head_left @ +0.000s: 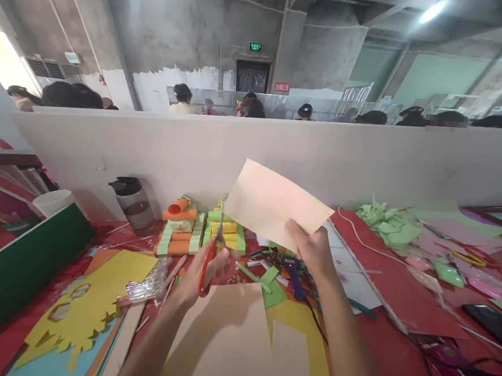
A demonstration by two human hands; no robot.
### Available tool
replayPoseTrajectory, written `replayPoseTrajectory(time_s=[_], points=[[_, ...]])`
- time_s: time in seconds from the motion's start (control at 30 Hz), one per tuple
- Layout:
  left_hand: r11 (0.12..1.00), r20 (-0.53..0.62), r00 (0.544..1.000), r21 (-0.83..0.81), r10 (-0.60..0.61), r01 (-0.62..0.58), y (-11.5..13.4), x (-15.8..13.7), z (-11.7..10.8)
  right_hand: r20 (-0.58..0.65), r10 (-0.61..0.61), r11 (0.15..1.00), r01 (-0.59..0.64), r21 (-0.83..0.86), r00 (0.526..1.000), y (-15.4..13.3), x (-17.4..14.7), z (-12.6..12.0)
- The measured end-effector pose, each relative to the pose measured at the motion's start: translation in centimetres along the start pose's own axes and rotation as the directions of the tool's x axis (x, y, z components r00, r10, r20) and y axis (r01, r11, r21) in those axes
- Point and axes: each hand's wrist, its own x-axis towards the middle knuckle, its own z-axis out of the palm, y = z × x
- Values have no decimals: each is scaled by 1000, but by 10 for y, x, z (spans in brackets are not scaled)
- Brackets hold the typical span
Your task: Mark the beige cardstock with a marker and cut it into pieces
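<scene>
My left hand [213,265] is closed round the handles of orange scissors [204,270], whose blades point upward beside the left edge of a pale peach sheet of paper [271,203]. That sheet is held up at its lower right by my right hand [311,245], pinched between thumb and fingers; it seems folded or doubled at the right edge. Below both hands a larger peach sheet [220,333] lies on the table, over yellow paper [324,351]. Behind the scissors stand paper models made of orange [182,235] and yellow-green rolls [225,229].
At left are a dark-lidded bottle [135,206], a green board [28,276] and cut yellow paper [78,302]. A glue gun [294,278] with a cable lies near my right wrist. Crumpled green paper [380,218] and a phone [491,324] sit at right. A white partition [185,150] runs behind.
</scene>
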Motion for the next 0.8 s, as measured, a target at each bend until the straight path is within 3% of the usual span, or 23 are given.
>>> replayPoseTrajectory(time_s=[0.1,0.23,0.47,0.53,0.6,0.67,0.7,0.8], points=[[966,-256,965,-232,49,-110,-6,8,8,-14,14,1000,-14,8,1000,-4,-4,8],[917,-454,891,-350,15,-193,-8,13,20,85,-12,1000,10,25,996,-7,-12,24],[893,-513,851,-327,109,-311,2,8,35,221,-56,997,45,55,974,-10,-20,38],[887,-529,843,-340,96,-314,2,7,36,207,-111,990,90,106,972,-8,-20,38],[874,-547,833,-364,80,-323,-1,8,34,261,-104,981,56,184,960,-4,-19,37],[853,-563,824,-398,65,-339,-5,10,31,434,-56,959,-72,273,899,3,-18,33],[843,-575,816,-410,57,-347,-6,10,29,542,-51,940,-143,311,839,6,-18,31],[825,-626,778,-410,55,-388,-8,12,26,801,-91,922,-254,293,592,9,-21,33]])
